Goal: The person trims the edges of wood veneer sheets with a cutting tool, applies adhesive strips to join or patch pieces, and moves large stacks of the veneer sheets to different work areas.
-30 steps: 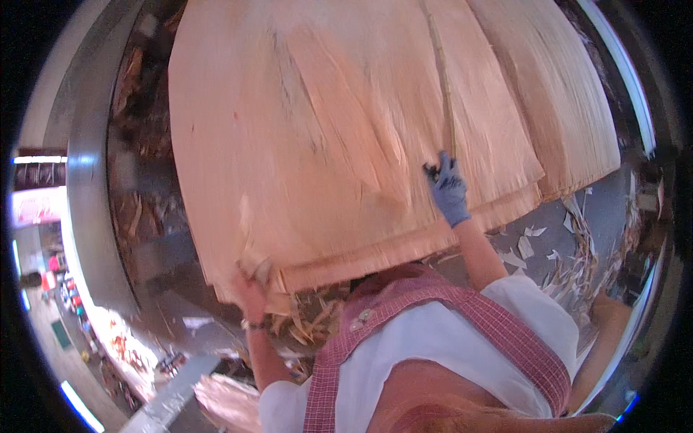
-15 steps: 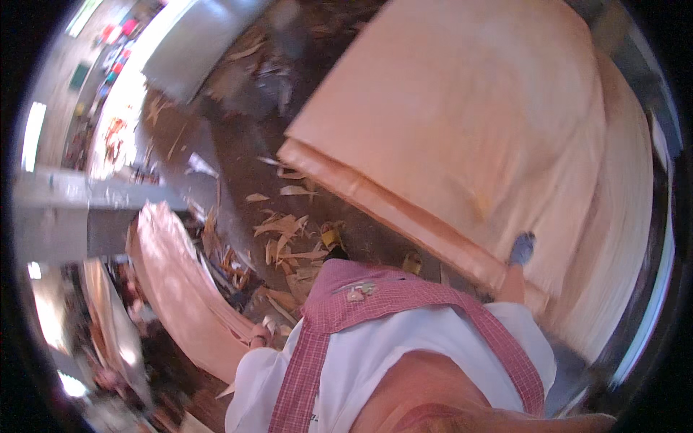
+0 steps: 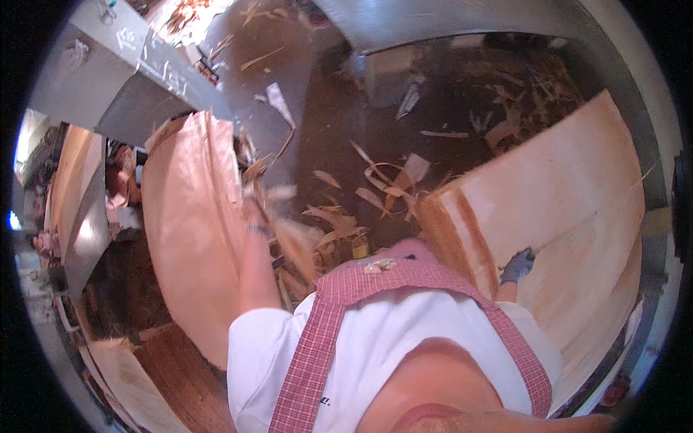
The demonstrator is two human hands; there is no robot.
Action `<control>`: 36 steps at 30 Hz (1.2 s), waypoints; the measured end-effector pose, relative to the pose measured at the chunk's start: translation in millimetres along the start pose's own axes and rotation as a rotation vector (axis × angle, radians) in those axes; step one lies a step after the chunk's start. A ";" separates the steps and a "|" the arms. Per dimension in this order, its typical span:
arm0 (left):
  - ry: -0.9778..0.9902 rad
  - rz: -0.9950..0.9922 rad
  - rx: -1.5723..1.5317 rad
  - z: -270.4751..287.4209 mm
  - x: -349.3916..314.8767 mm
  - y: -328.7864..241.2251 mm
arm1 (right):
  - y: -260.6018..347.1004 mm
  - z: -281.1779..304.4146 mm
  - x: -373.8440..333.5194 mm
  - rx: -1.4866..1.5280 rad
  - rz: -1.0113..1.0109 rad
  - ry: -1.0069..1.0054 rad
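Note:
My left hand (image 3: 253,211), with a band at its wrist, is at the inner edge of a stack of pale wood veneer sheets (image 3: 189,238) on my left. Motion smears its fingers, so its grip does not show. Beside it is a blurred tan strip (image 3: 297,242), apparently veneer; whether the hand touches it I cannot tell. On my right, my right hand (image 3: 516,267) in a grey-blue glove rests over a second, wider veneer pile (image 3: 556,173). Its fingers look curled, with a small dark spot at their tips; what they hold is not clear.
Veneer scraps (image 3: 336,220) litter the dark floor (image 3: 317,108) between the stacks. A grey metal beam (image 3: 155,72) stands beyond the left stack. Along the far right curves a grey metal surface (image 3: 462,22). More sheets (image 3: 76,195) lie farther left.
My view has swung toward the right, and the left stack appears more upright. My left hand has moved forward along its edge. My gloved hand stays over the right pile, whose visible top looks different.

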State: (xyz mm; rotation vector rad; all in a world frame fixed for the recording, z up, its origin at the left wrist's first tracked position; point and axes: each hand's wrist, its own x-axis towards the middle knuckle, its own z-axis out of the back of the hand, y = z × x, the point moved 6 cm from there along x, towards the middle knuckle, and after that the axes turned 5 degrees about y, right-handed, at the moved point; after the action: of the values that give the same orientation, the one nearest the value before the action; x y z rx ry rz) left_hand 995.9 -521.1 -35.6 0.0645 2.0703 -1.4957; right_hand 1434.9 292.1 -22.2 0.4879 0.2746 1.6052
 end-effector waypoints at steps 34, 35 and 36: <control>-0.212 -0.141 1.145 -128.0 980.8 -469.5 | 1538.9 -639.3 -352.9 1.239 0.175 0.849; -0.191 -0.250 1.226 -162.5 1035.3 -525.5 | 1575.8 -650.0 -357.9 1.261 0.171 0.877; -0.119 -0.312 1.204 -227.9 1090.6 -587.0 | 1608.9 -660.1 -353.5 1.291 0.174 0.866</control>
State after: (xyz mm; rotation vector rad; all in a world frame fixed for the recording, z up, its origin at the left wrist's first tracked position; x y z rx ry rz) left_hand -219.3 -849.9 -5.6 0.1071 0.8489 -2.6397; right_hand -282.3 -143.3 81.9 0.7375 2.0241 1.5555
